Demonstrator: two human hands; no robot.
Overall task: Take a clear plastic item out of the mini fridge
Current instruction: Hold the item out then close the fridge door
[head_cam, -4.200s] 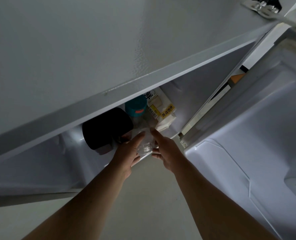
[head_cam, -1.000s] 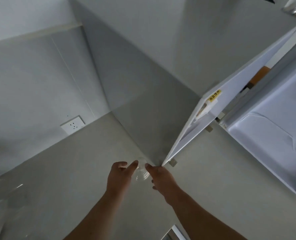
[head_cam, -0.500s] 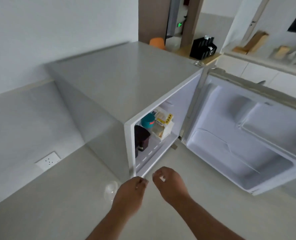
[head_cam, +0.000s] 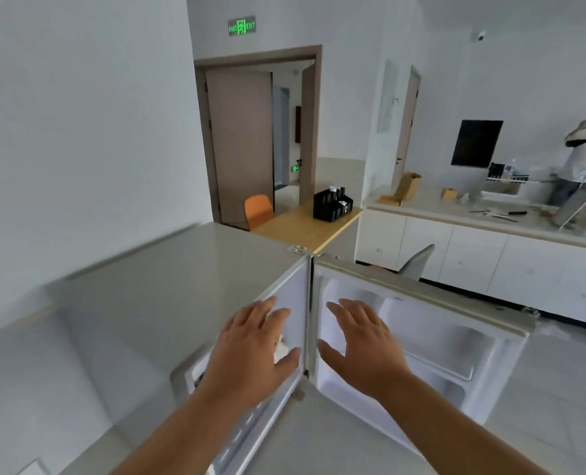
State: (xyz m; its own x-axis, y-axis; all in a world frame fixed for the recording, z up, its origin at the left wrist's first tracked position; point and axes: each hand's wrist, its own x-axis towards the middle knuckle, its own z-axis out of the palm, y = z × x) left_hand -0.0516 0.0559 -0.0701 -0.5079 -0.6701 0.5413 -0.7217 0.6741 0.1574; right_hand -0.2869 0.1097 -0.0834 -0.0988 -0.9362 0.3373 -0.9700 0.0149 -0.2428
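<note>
The grey mini fridge (head_cam: 168, 286) stands on the floor below me with its door (head_cam: 432, 323) swung wide to the right, showing the white inner lining. My left hand (head_cam: 250, 354) is raised in front of the fridge opening, fingers spread, holding nothing. My right hand (head_cam: 363, 347) is raised in front of the door's inner side, fingers spread and empty too. The clear plastic item is not in view. My left hand hides most of the fridge's contents.
A wooden table (head_cam: 301, 221) with a black organiser (head_cam: 332, 204) and an orange chair (head_cam: 258, 209) stands behind the fridge. White cabinets (head_cam: 473, 262) run along the right, where a person (head_cam: 583, 166) stands. A doorway (head_cam: 257, 138) lies beyond. A grey chair (head_cam: 416, 264) stands near the door.
The clear plastic item, carried out of the fridge in both hands, was set on the floor left of it. Both hands let go and rose, fingers spread. My view tilted up to the room.
</note>
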